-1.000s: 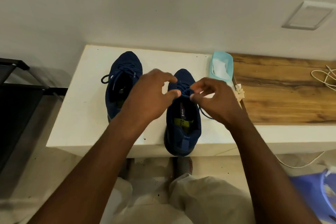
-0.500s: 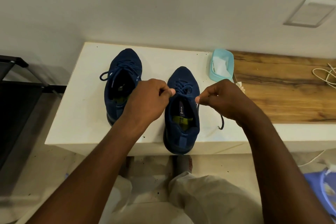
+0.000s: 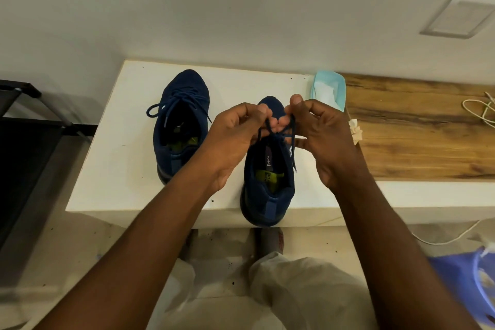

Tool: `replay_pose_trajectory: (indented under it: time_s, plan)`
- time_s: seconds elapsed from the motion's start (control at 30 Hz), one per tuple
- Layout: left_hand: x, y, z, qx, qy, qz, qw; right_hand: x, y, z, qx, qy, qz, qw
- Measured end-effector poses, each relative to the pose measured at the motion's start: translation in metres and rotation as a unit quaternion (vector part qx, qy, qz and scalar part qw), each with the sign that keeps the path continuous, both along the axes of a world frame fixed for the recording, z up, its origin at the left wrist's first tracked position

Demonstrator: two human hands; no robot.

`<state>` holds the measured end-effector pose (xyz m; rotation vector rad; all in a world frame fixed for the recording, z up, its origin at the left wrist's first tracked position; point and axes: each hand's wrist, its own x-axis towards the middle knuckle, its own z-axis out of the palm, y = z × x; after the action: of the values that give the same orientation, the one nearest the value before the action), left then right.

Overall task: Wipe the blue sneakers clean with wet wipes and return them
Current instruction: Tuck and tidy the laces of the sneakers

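Left hand (image 3: 235,134) and right hand (image 3: 318,131) each pinching the laces (image 3: 281,128) above the nearer blue sneaker (image 3: 267,177), second sneaker (image 3: 182,126) left of the left hand, wipes pack (image 3: 330,88) beyond the right hand, white table (image 3: 120,142).

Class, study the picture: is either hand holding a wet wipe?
No, the left hand and right hand both pinch the laces of the nearer sneaker, while the wipes pack lies untouched beyond them.

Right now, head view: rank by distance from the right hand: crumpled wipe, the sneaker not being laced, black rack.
1. Crumpled wipe, just right of the right hand pinching the lace, at the wooden top's edge.
2. Other sneaker, on the white top, past the left hand.
3. Black rack, beyond the white top's left end.
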<state>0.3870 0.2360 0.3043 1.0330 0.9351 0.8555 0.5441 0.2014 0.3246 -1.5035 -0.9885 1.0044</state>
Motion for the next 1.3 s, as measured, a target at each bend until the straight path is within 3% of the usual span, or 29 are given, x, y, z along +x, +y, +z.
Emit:
replay_pose_trajectory:
  time_s: [0.1,0.23,0.43,0.53,0.73,0.87,1.07,1.2,1.3]
  plan:
    - [0.006,-0.005,-0.003,0.03,0.001,0.04,0.999,-0.004,0.001,-0.006,0.005,-0.017,-0.016,1.0]
    - [0.006,-0.004,-0.007,0.05,-0.004,0.024,0.998,-0.003,0.002,-0.006,-0.007,-0.042,0.047,0.998]
    - [0.004,0.0,-0.011,0.031,0.027,0.065,0.997,0.0,-0.001,-0.004,0.05,-0.091,0.069,0.992]
    - [0.004,0.002,-0.015,0.035,0.075,0.054,0.995,0.001,-0.001,-0.003,0.061,-0.124,0.071,0.988]
    - [0.001,0.0,-0.012,0.041,0.067,-0.01,0.997,0.005,0.0,-0.01,0.076,-0.189,0.109,0.973]
    - [-0.002,0.002,-0.01,0.015,0.036,-0.044,0.998,0.004,0.001,-0.011,0.055,-0.142,0.068,0.986]
    - [-0.002,0.002,-0.013,0.015,0.015,-0.013,1.0,0.007,0.001,-0.007,0.03,-0.027,0.048,0.998]
    - [-0.005,0.006,-0.011,-0.037,-0.015,-0.01,0.999,0.007,-0.001,-0.008,0.056,-0.023,0.079,0.995]
    - [-0.007,0.007,-0.009,-0.039,-0.021,-0.029,0.999,0.007,0.0,-0.01,0.026,-0.022,0.064,0.997]
